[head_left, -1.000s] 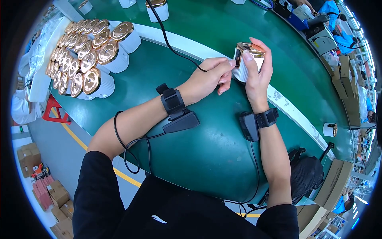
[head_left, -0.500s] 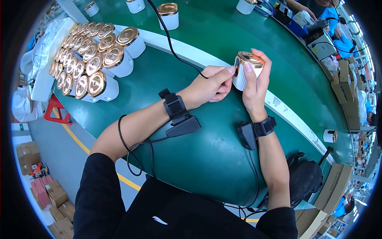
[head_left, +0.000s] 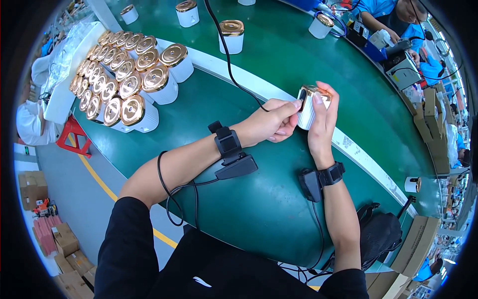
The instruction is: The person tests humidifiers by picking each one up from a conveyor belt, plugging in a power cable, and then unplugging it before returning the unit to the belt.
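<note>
My right hand [head_left: 322, 119] grips a small white device [head_left: 305, 118] with a ribbed body and a shiny gold top, held up over the table's pale rail. Its thumb lies along the front and its fingers wrap the far side. My left hand [head_left: 275, 119] is closed, thumb tip against the device's dark side panel. A thin black cable [head_left: 230, 70] runs down from above into that left hand. The end of the cable is hidden by the fingers, so whether it is plugged in cannot be seen.
Rows of similar gold-topped devices [head_left: 133, 109] stand on the green table [head_left: 239, 204] at left. More stand beyond the rail [head_left: 366, 159], including one white device [head_left: 232, 42]. A black bag [head_left: 381, 231] lies by my right arm. Co-workers in blue [head_left: 376, 12] sit at far right.
The whole view has shifted, so the table and the devices appear slightly lower and farther right. Both hands keep the same hold, and the device is still against my left thumb.
</note>
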The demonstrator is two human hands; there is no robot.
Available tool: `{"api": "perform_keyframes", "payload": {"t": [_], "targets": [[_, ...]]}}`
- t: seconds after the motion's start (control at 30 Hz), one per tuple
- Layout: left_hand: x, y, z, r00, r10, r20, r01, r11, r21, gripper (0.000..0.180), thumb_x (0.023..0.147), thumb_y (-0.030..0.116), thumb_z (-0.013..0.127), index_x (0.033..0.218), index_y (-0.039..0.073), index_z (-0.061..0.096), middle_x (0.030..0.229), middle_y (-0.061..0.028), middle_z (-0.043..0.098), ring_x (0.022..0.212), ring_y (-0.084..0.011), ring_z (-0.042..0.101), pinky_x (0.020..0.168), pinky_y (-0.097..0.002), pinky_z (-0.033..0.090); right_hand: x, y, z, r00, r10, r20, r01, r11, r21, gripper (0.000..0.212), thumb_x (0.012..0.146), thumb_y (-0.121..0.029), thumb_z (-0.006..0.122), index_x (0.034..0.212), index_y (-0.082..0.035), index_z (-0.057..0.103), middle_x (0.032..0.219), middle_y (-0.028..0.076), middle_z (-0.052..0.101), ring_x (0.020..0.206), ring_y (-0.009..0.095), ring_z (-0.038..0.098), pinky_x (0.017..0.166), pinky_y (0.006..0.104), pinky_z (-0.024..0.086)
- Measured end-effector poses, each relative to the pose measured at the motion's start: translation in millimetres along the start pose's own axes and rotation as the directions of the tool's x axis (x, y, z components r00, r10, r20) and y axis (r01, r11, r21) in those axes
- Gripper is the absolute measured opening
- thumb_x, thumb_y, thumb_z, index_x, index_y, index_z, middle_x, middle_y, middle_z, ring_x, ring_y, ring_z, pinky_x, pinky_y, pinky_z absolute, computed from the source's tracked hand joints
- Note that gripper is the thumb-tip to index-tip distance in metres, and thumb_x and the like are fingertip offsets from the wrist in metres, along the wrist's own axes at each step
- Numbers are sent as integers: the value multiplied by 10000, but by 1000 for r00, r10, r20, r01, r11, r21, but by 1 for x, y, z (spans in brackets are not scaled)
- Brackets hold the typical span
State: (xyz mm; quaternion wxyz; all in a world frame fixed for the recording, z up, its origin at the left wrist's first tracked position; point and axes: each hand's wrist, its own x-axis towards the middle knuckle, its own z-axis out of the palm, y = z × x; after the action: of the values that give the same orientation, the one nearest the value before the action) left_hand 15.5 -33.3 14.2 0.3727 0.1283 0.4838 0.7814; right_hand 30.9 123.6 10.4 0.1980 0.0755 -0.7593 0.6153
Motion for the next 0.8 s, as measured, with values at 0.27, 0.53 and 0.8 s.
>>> {"api": "perform_keyframes", "payload": {"t": [0.27, 0.53, 0.8], "targets": [[3, -1, 2, 997, 49, -65, -53, 997, -63, 373, 1006, 294, 398, 700, 81, 400, 530, -5, 382, 418, -107, 394, 396, -260, 296, 3, -2, 3, 1000, 2, 16, -1, 1000, -24, 460, 931, -211, 597, 1316, -38, 413, 1139, 136, 578, 988, 171, 571, 862, 296, 472], [5, -5, -9, 998, 49, -43, -60, 944, -324, 321, 974, 238, 390, 677, 128, 337, 543, 11, 349, 418, -107, 355, 395, -270, 249, 8, -10, 9, 991, -136, 22, 137, 972, -189, 504, 897, -200, 656, 1312, -32, 425, 1139, 146, 582, 983, 180, 584, 850, 305, 481], [5, -6, 7, 988, 109, -110, -139, 935, -326, 315, 1007, 250, 369, 731, 105, 418, 589, 12, 387, 469, -91, 362, 433, -256, 288, 8, -8, 8, 887, -457, 71, 434, 769, -470, 561, 808, -167, 754, 1260, -28, 454, 1144, 179, 563, 992, 252, 595, 835, 339, 493]]}}
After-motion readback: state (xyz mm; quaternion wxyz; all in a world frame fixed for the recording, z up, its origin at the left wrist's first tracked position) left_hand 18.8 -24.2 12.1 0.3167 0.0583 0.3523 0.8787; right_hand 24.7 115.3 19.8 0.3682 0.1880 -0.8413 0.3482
